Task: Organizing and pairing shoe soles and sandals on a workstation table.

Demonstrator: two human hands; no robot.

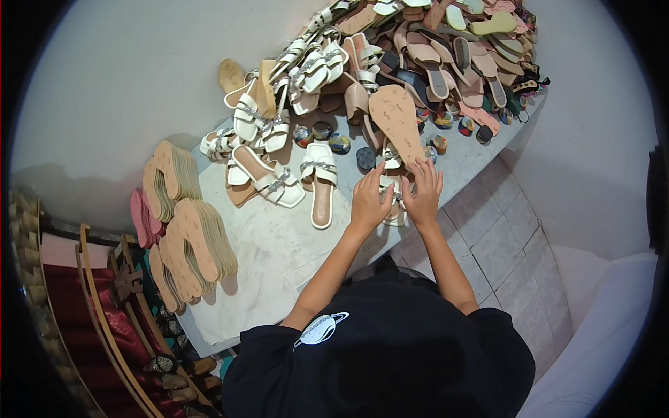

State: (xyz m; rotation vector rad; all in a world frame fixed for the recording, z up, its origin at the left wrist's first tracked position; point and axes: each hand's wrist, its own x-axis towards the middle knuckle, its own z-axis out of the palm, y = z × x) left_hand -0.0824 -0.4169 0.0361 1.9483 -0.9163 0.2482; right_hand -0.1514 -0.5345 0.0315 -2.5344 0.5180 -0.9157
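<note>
My left hand (pixel 369 200) and my right hand (pixel 422 192) face each other near the table's right edge, fingers stretched out and thumbs pointing inward. Between and beneath them lies a white strappy sandal (pixel 395 217) with a shiny ornament, partly hidden by the hands. Just beyond, a tan insole sheet (pixel 394 111) rests on the pile, its narrow end reaching my right fingertips. Left of my hands, a finished-looking white sandal (pixel 320 188) lies flat, with another white sandal (pixel 279 187) beside it.
A large heap of sandals (pixel 425 56) covers the far part of the grey table (pixel 268 292). Stacks of tan insoles (pixel 202 244) stand at the left, by pink soles (pixel 143 219). Several round multicoloured heel pieces (pixel 339 143) lie about. A wooden rack (pixel 104 299) is at lower left.
</note>
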